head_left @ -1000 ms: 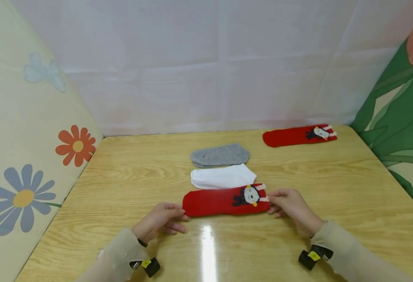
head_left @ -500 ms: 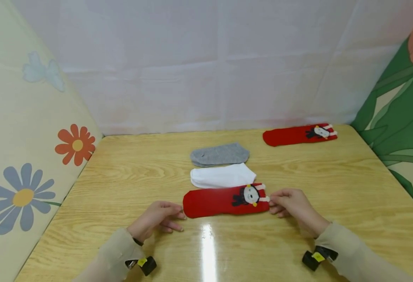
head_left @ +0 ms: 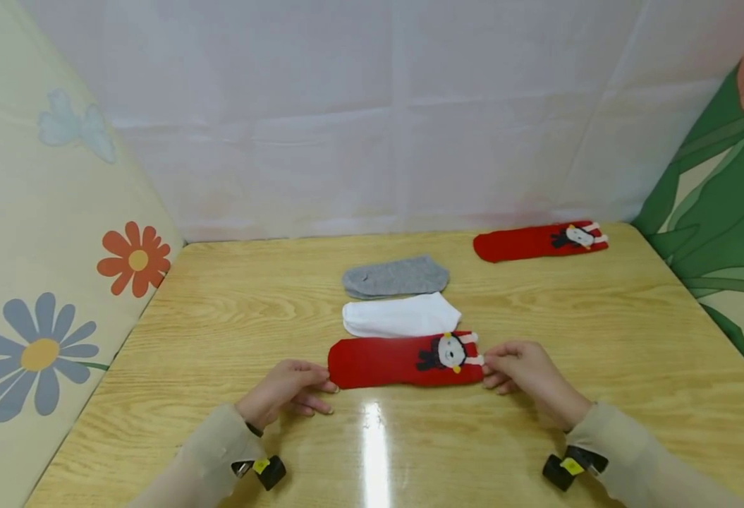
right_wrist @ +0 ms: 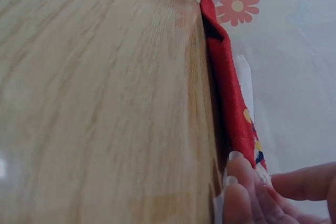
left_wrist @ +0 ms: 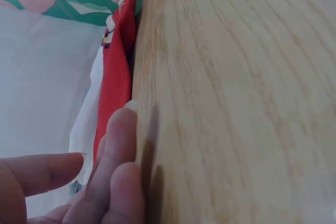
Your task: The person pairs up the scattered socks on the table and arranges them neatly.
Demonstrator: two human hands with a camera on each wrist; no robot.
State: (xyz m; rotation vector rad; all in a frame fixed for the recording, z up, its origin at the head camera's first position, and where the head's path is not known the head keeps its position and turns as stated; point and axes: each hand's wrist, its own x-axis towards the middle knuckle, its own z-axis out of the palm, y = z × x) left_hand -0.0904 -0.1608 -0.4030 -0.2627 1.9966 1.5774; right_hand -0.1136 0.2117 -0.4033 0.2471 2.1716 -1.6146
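A red sock (head_left: 378, 363) with a cartoon animal face near its right end lies flat in front of me. My right hand (head_left: 527, 374) pinches its right end between thumb and fingers. At the opposite end, my left hand (head_left: 288, 388) holds the sock's lower corner, thumb at the edge and fingertips at the underside. Seen from the left wrist, the red sock (left_wrist: 113, 87) stretches away toward the other hand, its near end partly hidden by the fingers (left_wrist: 121, 135). The right wrist view shows the red sock (right_wrist: 228, 82) with a fold gaping near its far end.
Just behind lies a white sock (head_left: 397, 316), close against the red one. A grey sock (head_left: 397, 277) is behind that. Another red sock (head_left: 517, 245) lies at the back right of the wooden table (head_left: 219, 303). A white cloth (head_left: 321, 141) hangs behind.
My left hand draws slightly off the sock's left end, then comes back to touch it. My right hand stays at the right end, and the sock hardly shifts.
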